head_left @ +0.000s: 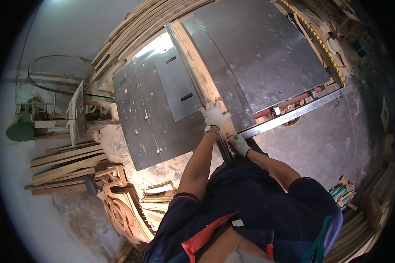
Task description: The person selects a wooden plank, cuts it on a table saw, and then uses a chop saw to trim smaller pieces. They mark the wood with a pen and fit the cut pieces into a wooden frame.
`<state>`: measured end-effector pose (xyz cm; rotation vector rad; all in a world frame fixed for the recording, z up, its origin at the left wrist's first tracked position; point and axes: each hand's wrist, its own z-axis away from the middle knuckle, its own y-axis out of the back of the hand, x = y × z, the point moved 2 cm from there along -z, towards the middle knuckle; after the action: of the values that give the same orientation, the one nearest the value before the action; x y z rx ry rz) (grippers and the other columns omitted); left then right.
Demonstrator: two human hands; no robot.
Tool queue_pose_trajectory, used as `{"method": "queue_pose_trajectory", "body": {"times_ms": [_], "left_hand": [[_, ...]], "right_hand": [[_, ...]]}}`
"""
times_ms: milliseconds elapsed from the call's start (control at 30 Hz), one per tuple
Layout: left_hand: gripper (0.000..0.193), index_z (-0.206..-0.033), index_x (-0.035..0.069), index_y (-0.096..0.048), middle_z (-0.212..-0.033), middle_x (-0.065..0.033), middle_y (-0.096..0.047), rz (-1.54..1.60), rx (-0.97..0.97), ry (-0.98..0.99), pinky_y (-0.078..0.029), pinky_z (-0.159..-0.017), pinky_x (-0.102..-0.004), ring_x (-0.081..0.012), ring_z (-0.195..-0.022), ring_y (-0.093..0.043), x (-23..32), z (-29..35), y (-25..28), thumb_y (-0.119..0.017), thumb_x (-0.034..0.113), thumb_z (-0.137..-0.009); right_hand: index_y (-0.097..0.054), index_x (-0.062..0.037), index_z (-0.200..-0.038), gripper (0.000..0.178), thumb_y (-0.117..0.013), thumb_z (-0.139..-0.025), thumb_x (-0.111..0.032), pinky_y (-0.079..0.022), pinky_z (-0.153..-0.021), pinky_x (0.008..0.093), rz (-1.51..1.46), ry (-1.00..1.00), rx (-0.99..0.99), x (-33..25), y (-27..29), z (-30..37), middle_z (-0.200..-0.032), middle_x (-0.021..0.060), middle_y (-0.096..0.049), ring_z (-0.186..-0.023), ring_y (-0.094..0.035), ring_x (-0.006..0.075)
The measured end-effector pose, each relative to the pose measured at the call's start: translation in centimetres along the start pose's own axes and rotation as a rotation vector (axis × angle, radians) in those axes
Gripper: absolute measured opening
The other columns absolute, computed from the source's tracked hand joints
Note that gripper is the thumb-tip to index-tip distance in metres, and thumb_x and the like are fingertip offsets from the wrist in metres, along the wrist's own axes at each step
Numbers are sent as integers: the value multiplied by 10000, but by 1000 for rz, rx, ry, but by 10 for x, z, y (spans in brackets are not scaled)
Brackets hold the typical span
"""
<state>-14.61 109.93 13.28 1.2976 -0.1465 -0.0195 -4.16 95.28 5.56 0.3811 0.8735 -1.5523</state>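
Wooden plank (197, 65) is lying along the metal desk (259, 48); left hand (214, 115) is pressing it, fingers spread; right hand (239, 145) is touching its near end, finger closure indeterminable; handling appears underway, remainder unclear.

Workshop: woodworking
Machine table (267, 57): grey metal
Planks (70, 168): left of the table
Long boards (147, 23): stacked beyond it
Dim pile (355, 234): seemingly timber, right of it

Workshop surroundings: pale wall (61, 22), upper left; grey, stained floor (311, 144), right; stacked boards (70, 171), left, near a brightly lit patch of floor; long timber lengths (353, 239), lower right.
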Motion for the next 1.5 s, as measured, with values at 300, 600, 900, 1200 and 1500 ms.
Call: {"method": "queue_pose_trajectory", "body": {"times_ms": [300, 600, 900, 1200, 1500], "left_hand": [[906, -1489, 68, -470, -1492, -261, -479, -10, -22, -8, -60, -1218, -633, -378, -1491, -309, -4, -17, 3, -702, 590, -786], [940, -1531, 61, -420, -1477, -259, -503, -93, -8, -3, -66, -1212, -648, -384, -1474, -343, -10, -37, 2, -636, 646, -828], [685, -1443, 73, -497, -1468, -202, -519, -1, 23, -56, -72, -1198, -684, -385, -1451, -374, -25, -32, -4, -585, 449, -878], [639, -1388, 107, -540, -1424, -125, -543, 2, 89, -48, -131, -1193, -676, -353, -1400, -438, -36, -20, -8, -634, 358, -808], [682, -1412, 112, -481, -1375, -145, -557, 114, 70, -24, -292, -1135, -656, -380, -1410, -428, -37, -7, 3, -652, 327, -788]], "right_hand": [[-584, -73, -661, 536, -590, -1009, -481, -338, -373, 327, 1, 50, -1, 0, -1, -20, -495, 42, -521, -383, -486, 155], [-642, -55, -757, 461, -644, -966, -467, -401, -417, 312, 167, 7, 132, -41, -10, -17, -617, 65, -613, -467, -566, 189], [-587, -52, -1142, 221, -614, -931, -109, -592, -609, 388, -813, -333, 290, -40, -36, -54, -993, 96, -621, -758, -656, 265], [-581, -103, -1016, 146, -556, -996, -244, -534, -523, 341, -728, -462, 257, -13, -33, -80, -808, 67, -598, -653, -599, 213], [-607, -71, -974, 109, -548, -1010, -155, -584, -645, 366, -661, -482, 202, 0, -20, -78, -828, 75, -626, -732, -639, 227]]}}
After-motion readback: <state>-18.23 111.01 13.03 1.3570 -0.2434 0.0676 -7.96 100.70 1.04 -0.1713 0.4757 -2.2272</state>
